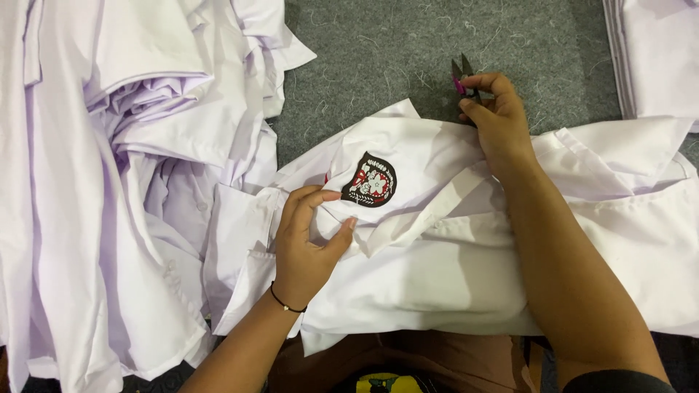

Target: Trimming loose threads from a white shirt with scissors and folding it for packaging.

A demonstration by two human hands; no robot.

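A white shirt [437,269] lies spread in front of me on a grey carpet. A black, red and white embroidered badge [370,180] sits on its sleeve. My left hand [306,244] pinches the white fabric just left of and below the badge. My right hand [494,120] rests on the shirt's far edge and grips small thread snips [461,76] with a pink handle, blades pointing away from me.
A big heap of white shirts [109,167] fills the left side. Another folded white stack [659,54] lies at the far right corner. Grey carpet [393,44] strewn with thread bits shows between them.
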